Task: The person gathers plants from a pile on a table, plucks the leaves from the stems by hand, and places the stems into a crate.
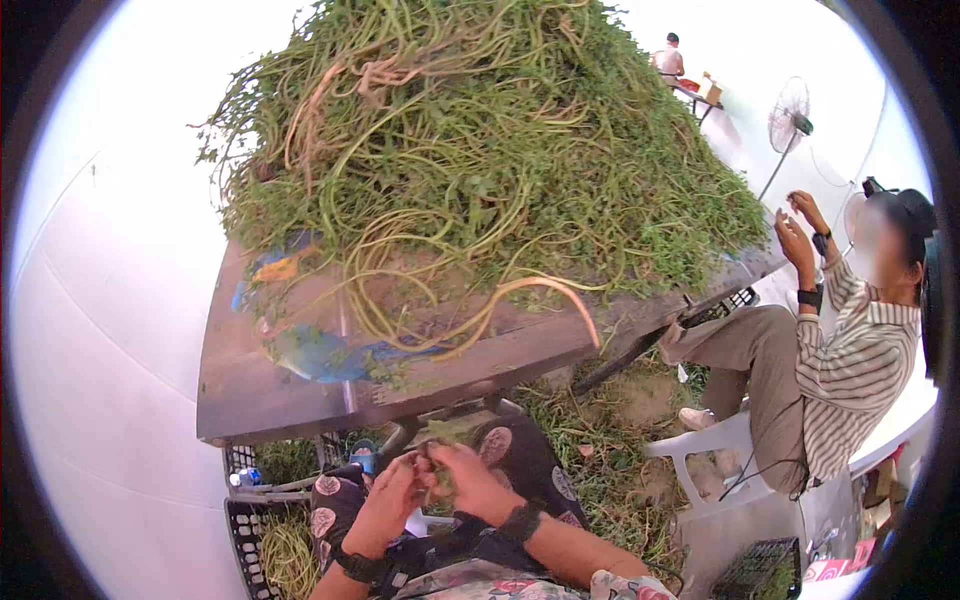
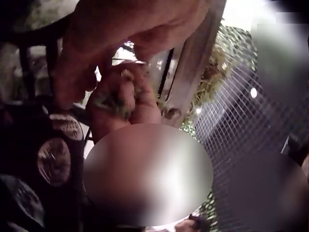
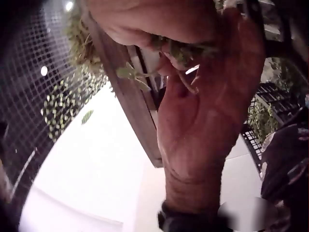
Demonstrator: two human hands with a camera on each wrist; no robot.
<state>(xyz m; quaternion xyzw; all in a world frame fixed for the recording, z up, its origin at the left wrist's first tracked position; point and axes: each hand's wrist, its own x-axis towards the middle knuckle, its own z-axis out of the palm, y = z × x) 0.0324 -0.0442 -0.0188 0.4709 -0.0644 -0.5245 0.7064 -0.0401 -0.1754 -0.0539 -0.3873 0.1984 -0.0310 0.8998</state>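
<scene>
Green sprigs [image 3: 181, 52] were gripped by the right hand [image 1: 474, 484], the left hand [image 1: 392, 498] extended alongside, probably for steadiness; the far counter [image 1: 270, 410] presumably kept heaped greens [image 1: 480, 170] reachable.

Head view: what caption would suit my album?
Two hands meet around a bit of greenery before a table piled high with leafy stems, a seated person to the right.

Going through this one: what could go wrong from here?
The greens in the right hand look small, so bits might drop onto the lap. The heap is tall and loose; stems could slide off the table. A thick stem ends close to the near edge and might get knocked off.
</scene>
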